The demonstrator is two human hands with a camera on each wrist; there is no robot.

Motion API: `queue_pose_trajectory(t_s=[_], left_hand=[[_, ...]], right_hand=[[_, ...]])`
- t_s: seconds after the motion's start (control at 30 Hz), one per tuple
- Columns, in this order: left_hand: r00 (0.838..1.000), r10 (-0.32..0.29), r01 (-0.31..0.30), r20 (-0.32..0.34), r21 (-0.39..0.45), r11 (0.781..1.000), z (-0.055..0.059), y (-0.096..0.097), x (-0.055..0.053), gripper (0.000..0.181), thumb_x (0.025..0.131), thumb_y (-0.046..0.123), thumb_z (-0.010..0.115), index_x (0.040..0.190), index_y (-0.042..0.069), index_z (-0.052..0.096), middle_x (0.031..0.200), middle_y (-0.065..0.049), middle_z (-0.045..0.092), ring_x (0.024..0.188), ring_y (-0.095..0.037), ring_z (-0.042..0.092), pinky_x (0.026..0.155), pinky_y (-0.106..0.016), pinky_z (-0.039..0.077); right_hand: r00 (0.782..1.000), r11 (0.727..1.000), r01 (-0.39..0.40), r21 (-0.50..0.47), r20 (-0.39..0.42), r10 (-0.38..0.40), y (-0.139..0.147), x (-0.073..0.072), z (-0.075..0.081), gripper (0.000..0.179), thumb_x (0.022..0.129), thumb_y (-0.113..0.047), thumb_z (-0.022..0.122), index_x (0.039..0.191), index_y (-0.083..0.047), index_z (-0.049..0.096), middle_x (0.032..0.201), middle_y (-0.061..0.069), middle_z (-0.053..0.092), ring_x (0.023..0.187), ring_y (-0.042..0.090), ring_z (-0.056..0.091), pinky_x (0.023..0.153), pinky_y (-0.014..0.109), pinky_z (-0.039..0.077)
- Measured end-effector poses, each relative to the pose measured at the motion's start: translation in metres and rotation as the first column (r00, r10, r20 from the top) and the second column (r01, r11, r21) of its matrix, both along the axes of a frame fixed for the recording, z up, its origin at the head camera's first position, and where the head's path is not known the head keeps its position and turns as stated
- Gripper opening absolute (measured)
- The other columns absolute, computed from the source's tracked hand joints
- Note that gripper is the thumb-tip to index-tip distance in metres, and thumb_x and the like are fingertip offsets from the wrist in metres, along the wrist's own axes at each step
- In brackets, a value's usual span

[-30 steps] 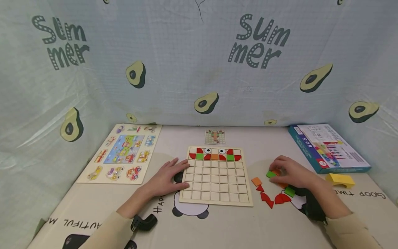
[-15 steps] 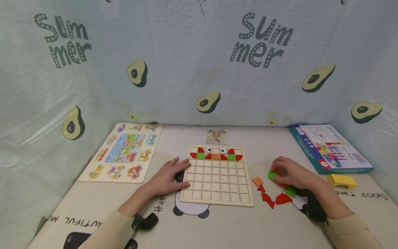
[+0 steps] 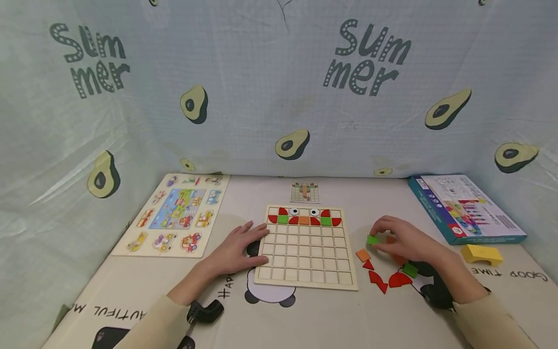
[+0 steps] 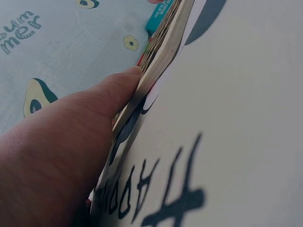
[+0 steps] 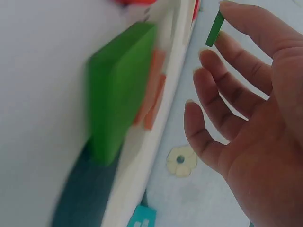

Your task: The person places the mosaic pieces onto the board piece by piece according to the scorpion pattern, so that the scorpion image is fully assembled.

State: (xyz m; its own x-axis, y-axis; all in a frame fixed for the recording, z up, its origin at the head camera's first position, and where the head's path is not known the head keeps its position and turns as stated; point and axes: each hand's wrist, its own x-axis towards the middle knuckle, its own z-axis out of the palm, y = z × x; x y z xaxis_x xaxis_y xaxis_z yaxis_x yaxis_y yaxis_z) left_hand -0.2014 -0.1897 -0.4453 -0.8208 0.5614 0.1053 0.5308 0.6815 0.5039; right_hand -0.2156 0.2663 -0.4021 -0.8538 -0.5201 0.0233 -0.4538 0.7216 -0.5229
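Between thumb and fingertips, my right hand (image 3: 403,240) pinches a green square tile (image 3: 372,240); in the right wrist view that tile (image 5: 215,30) is seen edge-on, raised off the table. Below the hand lie an orange tile (image 3: 363,255), several red pieces (image 3: 400,279) and another green tile (image 3: 410,270). My left hand (image 3: 237,249) lies spread at the left edge of a wooden grid board (image 3: 305,252), with thumb and fingertips touching it. Along the board's top rows sit red, green and orange pieces and two eye discs (image 3: 294,212).
A small pattern card (image 3: 305,192) lies behind the board. To the left is a vehicle picture puzzle (image 3: 172,215). A box (image 3: 466,208) and a yellow arched block (image 3: 481,254) are at the right.
My right hand has lifted the green tile from the loose pieces and shifted slightly left with it, uncovering more of the orange tiles below. The left hand stays on the board.
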Motion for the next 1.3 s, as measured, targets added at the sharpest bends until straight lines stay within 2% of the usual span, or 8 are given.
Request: queue_pose_trajectory(t_s=[0.27,0.43,0.7,0.87,1.07,1.3], left_hand=[[1.000,0.007,-0.007,0.000,0.003,1.000,-0.001,0.000,0.000,0.071,0.092,0.048,0.070,0.150,0.014,0.050,0.160,-0.005,0.038,0.151,-0.038,0.016,0.119,-0.058,0.015],[1.000,0.007,-0.007,-0.003,0.005,1.000,-0.001,-0.001,0.000,0.070,0.092,0.048,0.070,0.150,0.014,0.051,0.160,-0.005,0.038,0.151,-0.038,0.016,0.119,-0.058,0.015],[1.000,0.006,-0.006,-0.001,0.002,1.000,-0.002,-0.001,0.001,0.071,0.092,0.049,0.069,0.150,0.014,0.051,0.160,-0.005,0.038,0.151,-0.038,0.017,0.119,-0.059,0.015],[1.000,0.014,-0.014,-0.003,-0.002,1.000,0.000,-0.001,0.002,0.071,0.091,0.049,0.070,0.150,0.013,0.051,0.160,-0.004,0.038,0.151,-0.039,0.017,0.119,-0.059,0.015],[1.000,0.011,-0.011,0.000,0.001,1.000,0.000,-0.001,0.002,0.071,0.091,0.049,0.069,0.150,0.013,0.051,0.159,-0.005,0.039,0.150,-0.040,0.017,0.118,-0.060,0.015],[1.000,0.007,-0.007,-0.001,0.007,1.000,0.000,0.001,0.001,0.071,0.092,0.050,0.069,0.150,0.013,0.051,0.159,-0.005,0.038,0.151,-0.039,0.017,0.119,-0.059,0.014]], right_hand=[[0.998,0.999,-0.041,0.004,-0.038,0.041,-0.033,-0.014,0.013,0.024,0.090,-0.017,0.078,0.111,-0.012,0.069,0.107,-0.004,0.065,0.101,0.021,0.060,0.087,0.038,0.056],[0.997,0.998,-0.065,-0.013,-0.035,0.064,-0.057,-0.022,0.019,0.024,0.091,-0.017,0.077,0.113,-0.012,0.069,0.107,-0.004,0.065,0.101,0.022,0.059,0.090,0.042,0.055],[0.989,0.990,-0.135,-0.047,-0.071,0.132,-0.094,-0.030,0.024,0.022,0.092,-0.014,0.076,0.111,-0.007,0.069,0.104,-0.002,0.065,0.099,0.029,0.061,0.088,0.048,0.054],[0.986,0.986,-0.155,-0.065,-0.073,0.150,-0.112,-0.037,0.026,0.023,0.091,-0.015,0.077,0.112,-0.007,0.070,0.102,-0.002,0.065,0.097,0.026,0.062,0.089,0.046,0.054],[0.975,0.971,-0.218,-0.095,-0.057,0.213,-0.130,-0.045,0.018,0.019,0.092,-0.013,0.075,0.109,-0.005,0.071,0.101,0.001,0.065,0.096,0.029,0.063,0.086,0.047,0.055],[0.974,0.974,-0.227,-0.007,-0.023,0.227,-0.152,-0.051,0.015,0.020,0.091,-0.017,0.077,0.108,-0.007,0.072,0.101,-0.002,0.065,0.093,0.017,0.062,0.084,0.033,0.054]])
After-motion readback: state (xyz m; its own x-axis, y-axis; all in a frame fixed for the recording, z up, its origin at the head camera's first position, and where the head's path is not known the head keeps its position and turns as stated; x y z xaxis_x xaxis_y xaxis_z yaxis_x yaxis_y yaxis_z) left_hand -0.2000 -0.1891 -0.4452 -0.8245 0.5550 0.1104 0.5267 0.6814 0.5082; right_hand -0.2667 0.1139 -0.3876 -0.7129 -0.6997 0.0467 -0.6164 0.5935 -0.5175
